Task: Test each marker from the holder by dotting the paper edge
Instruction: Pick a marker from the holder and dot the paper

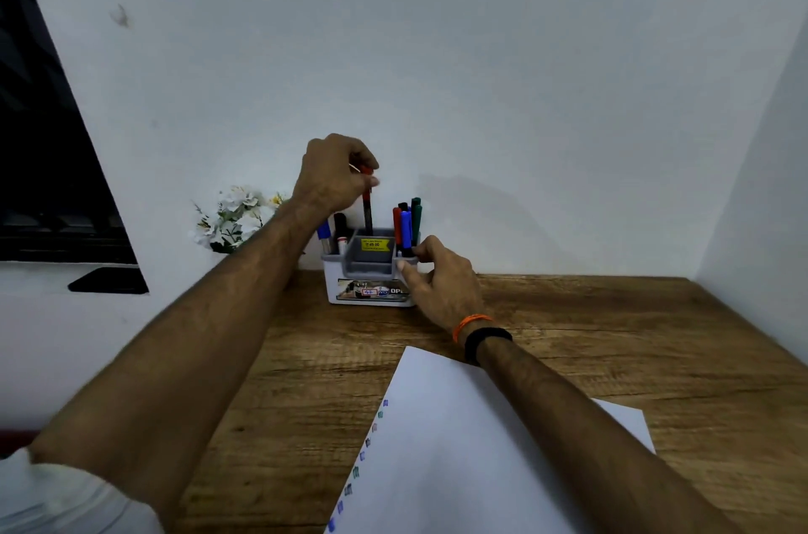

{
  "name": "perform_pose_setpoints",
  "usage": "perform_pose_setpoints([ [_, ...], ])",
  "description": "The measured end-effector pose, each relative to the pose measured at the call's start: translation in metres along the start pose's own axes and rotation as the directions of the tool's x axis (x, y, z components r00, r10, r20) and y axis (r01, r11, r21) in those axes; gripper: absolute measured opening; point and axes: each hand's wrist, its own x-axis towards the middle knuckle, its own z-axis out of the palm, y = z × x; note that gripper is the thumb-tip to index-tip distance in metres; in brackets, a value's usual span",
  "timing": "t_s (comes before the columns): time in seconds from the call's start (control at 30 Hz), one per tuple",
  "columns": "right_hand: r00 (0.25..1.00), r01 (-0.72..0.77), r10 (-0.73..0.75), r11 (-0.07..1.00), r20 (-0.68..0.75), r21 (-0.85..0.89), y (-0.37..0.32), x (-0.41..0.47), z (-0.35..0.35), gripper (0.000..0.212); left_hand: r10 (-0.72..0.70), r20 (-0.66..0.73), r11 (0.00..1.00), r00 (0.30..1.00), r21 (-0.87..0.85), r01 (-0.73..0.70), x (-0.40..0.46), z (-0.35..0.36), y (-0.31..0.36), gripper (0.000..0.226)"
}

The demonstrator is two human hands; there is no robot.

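Note:
A white and grey marker holder (369,269) stands at the back of the wooden desk (590,336) against the wall. My left hand (334,175) pinches the top of a red-capped marker (368,207) that stands upright in the holder's middle compartment. My right hand (437,277) grips the holder's right side, thumb on its front. Several markers (406,223) in red, blue, black and green fill the right compartment; blue and black markers (332,234) stand in the left one. A white paper sheet (459,446) lies in front, with several coloured dots (365,446) along its left edge.
White artificial flowers (234,216) sit left of the holder by the wall. A dark window (48,166) fills the left. A side wall (760,183) closes off the right. Bare desk wood shows between holder and paper.

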Motion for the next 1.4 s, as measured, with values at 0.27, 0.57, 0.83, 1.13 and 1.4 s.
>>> perform_pose_setpoints([
  [0.27, 0.995, -0.093, 0.095, 0.987, 0.012, -0.133, -0.02, -0.013, -0.008, 0.052, -0.005, -0.251, 0.98, 0.968, -0.195, -0.045, -0.037, -0.053, 0.034, 0.022],
  [0.57, 0.903, -0.421, 0.345, 0.588, 0.256, 0.691, -0.063, -0.052, -0.03, 0.037, -0.517, -0.037, 0.537, 0.855, -0.792, 0.291, -0.13, -0.033, 0.035, 0.017],
  [0.83, 0.919, -0.391, 0.275, 0.535, 0.283, 0.749, -0.05, -0.074, -0.05, 0.016, -0.373, 0.451, 0.211, 0.81, -0.81, 0.548, -0.183, -0.015, 0.029, 0.016],
  [1.13, 0.933, -0.313, 0.11, 0.717, 0.341, 0.623, -0.032, -0.097, -0.053, 0.02, -0.004, 0.548, 0.905, 0.837, -0.354, 0.236, -0.204, -0.003, 0.034, 0.015],
  [1.4, 0.922, -0.306, 0.054, 0.71, 0.385, 0.634, -0.031, -0.103, -0.041, 0.026, 0.053, 0.514, 0.952, 0.856, -0.286, 0.113, -0.212, 0.003, 0.032, 0.014],
])
